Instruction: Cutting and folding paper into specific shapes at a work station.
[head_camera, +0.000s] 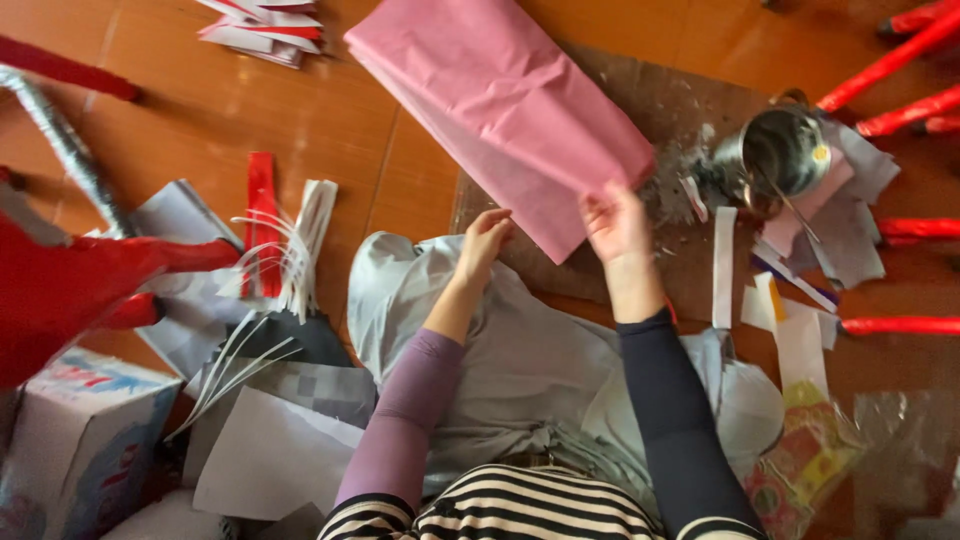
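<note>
Clutter fills the left of the frame: a red papered shape (70, 280) at the left edge, a silver-wrapped stick (60, 140) above it, a printed cardboard box (80, 440) at lower left, and just right of these a bundle of red and white fringed paper strips (285, 245) lying on grey and white sheets (270, 450). At top, left of centre, a small stack of red and white paper (265, 25) sits on the orange floor (200, 110), which is bare between that stack and the strips.

In the middle, the left hand (485, 240) rests with fingers loosely curled on grey cloth (520, 350) over the lap, just touching the lower edge of the folded pink tissue paper (500, 100); whether it grips anything I cannot tell. The right hand (615, 225) is closed on the lower right corner of that pink paper, which slants from top centre down to the hands, over a brown cardboard mat (620, 90).

Right of the hands, white paper strips (725, 265) and scraps crowd the mat, with a metal tin (780, 155) close to the paper's right corner. Red wrapped sticks (900, 325) line the right edge; a colourful plastic packet (810, 460) lies at lower right
</note>
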